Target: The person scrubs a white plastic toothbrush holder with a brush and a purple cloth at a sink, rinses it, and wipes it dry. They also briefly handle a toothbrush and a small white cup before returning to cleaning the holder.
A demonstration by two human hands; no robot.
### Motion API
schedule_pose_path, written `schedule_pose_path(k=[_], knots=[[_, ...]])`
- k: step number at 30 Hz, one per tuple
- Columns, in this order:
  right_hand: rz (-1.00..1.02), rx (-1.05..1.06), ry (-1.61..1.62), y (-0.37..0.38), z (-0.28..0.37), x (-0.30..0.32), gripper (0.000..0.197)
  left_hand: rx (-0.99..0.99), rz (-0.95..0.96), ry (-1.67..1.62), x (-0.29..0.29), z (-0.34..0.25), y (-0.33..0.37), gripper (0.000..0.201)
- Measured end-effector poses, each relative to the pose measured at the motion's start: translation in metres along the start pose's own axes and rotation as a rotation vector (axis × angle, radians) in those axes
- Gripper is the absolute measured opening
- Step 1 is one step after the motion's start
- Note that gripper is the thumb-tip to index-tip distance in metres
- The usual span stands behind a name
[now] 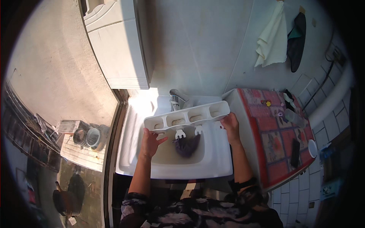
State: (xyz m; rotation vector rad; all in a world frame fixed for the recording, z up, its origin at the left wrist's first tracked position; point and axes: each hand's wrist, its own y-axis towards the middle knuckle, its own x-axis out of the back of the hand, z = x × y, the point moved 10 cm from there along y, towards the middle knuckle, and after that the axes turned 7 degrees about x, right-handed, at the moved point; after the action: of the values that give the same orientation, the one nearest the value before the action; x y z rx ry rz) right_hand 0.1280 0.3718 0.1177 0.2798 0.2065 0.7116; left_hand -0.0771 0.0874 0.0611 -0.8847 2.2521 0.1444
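Over the basin I hold a long white plastic holder (186, 116), tilted, with its right end higher than its left. It has several open compartments in a row, and small forked white tabs hang from its lower edge. My left hand (151, 143) grips the left end, its thumb sticking out below. At the other end, my right hand (230, 125) is closed round the corner. Below the holder, a dark purple cloth (187, 147) lies in the cloudy water of the white sink (152, 172). Behind the holder stands a metal faucet (175, 101).
To the right, a table with a red patterned cover (259, 146) carries a dark phone-like object (295, 152), a white bowl (312, 148) and small items. A pale cloth (274, 40) hangs on the wall. A white cabinet (118, 49) is at upper left, beside a window frame (110, 167).
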Motion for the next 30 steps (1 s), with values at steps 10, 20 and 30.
schedule_pose_path(k=[10, 20, 30], knots=[[0.262, -0.063, -0.773, -0.061, 0.001, -0.028, 0.036, -0.205, -0.464, 0.344, 0.034, -0.044, -0.057, 0.062], [0.253, -0.159, -0.144, -0.078, -0.025, -0.061, 0.016, -0.647, -0.091, 0.454, -0.041, -0.144, -0.064, 0.102], [0.301, -0.177, -0.271, -0.108, -0.058, -0.093, 0.011, -0.196, -0.374, 0.522, -0.006, 0.01, -0.024, 0.107]])
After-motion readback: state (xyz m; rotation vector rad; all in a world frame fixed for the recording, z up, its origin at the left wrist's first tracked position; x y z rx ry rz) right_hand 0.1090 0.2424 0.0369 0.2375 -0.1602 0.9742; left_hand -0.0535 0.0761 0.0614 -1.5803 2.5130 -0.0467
